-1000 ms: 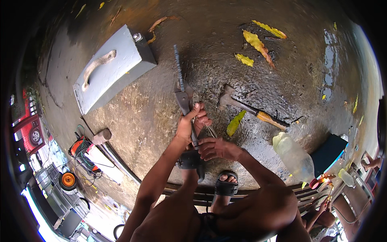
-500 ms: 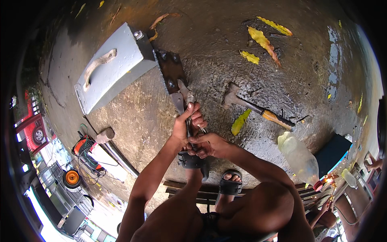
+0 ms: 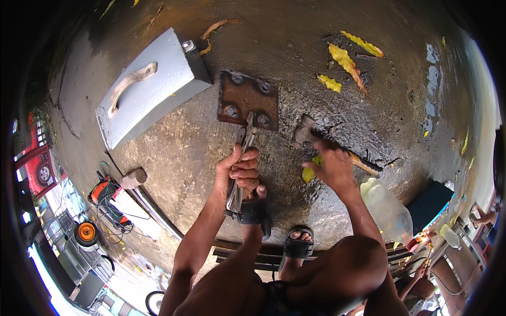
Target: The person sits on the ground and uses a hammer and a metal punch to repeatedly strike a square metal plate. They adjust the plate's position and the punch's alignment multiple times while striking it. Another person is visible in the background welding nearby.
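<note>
My left hand [image 3: 241, 171] is closed round the handles of metal locking pliers [image 3: 246, 138]. Their jaws are at the near edge of a dark, rusty square steel plate [image 3: 247, 100] with round weld spots near its corners. My right hand [image 3: 336, 167] is over the handle of a hammer [image 3: 304, 132] lying on the wet ground, its fingers spread. Part of the handle is hidden beneath that hand, and I cannot tell whether they touch. A yellow-green leaf [image 3: 311, 171] lies beside its fingertips.
Left of the plate stands a grey metal box [image 3: 153, 87] with a rope-wrapped handle. A mallet [image 3: 134, 179] and an orange tool with cables [image 3: 103, 192] lie at the left. A plastic bottle [image 3: 387, 210] is at the right, near sparks and another person.
My right hand has left the pliers and moved right to the hammer. The plate has turned from narrow and slanted to showing its broad face, with the pliers still in my left hand.
</note>
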A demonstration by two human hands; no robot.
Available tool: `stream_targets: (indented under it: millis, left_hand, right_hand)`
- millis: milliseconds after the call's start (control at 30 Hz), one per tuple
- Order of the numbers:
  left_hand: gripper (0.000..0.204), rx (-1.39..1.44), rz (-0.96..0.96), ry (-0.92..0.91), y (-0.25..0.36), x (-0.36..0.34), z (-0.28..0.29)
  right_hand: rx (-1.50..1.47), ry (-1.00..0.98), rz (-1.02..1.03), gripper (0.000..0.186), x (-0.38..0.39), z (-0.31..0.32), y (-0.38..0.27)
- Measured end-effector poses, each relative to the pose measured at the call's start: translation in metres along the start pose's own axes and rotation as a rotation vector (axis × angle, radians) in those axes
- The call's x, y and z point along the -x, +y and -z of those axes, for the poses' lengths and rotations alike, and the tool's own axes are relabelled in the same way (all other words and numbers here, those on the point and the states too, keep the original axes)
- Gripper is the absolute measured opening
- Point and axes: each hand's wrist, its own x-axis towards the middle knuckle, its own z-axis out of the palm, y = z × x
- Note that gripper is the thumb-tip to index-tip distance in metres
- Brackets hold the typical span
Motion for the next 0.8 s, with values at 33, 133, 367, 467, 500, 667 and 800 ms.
stream_targets:
  millis: [33, 133, 367, 467, 500, 667, 800]
  left_hand:
    - [0.033, -0.111, 0.059, -0.021, 0.012, 0.004, 0.018]
    - [0.038, -0.947, -0.122, 0.577, 0.016, 0.029, 0.018]
    - [0.044, -2.061, -0.408, 0.787, 0.033, 0.053, 0.058]
    - [0.044, -2.141, -0.411, 0.837, 0.036, 0.053, 0.054]
    - [0.044, -2.139, -0.391, 0.848, 0.038, 0.056, 0.055]
    - [0.046, -2.163, -0.296, 0.853, 0.053, 0.051, 0.047]
    - [0.047, -2.147, -0.285, 0.901, 0.05, 0.057, 0.049]
  right_hand:
    - [0.208, 0.225, -0.021, 0.055, 0.002, -0.011, 0.023]
    - [0.358, 0.293, -0.131, 0.05, 0.016, -0.029, 0.062]
    - [0.369, 0.242, -0.123, 0.035, 0.019, -0.042, 0.089]
    - [0.404, 0.296, 0.012, 0.035, 0.03, -0.044, 0.087]
    - [0.304, 0.335, 0.045, 0.033, 0.032, -0.048, 0.082]
    - [0.049, 0.356, 0.019, 0.029, 0.018, -0.05, 0.049]
    - [-0.39, 0.204, -0.007, 0.031, -0.013, -0.028, 0.002]
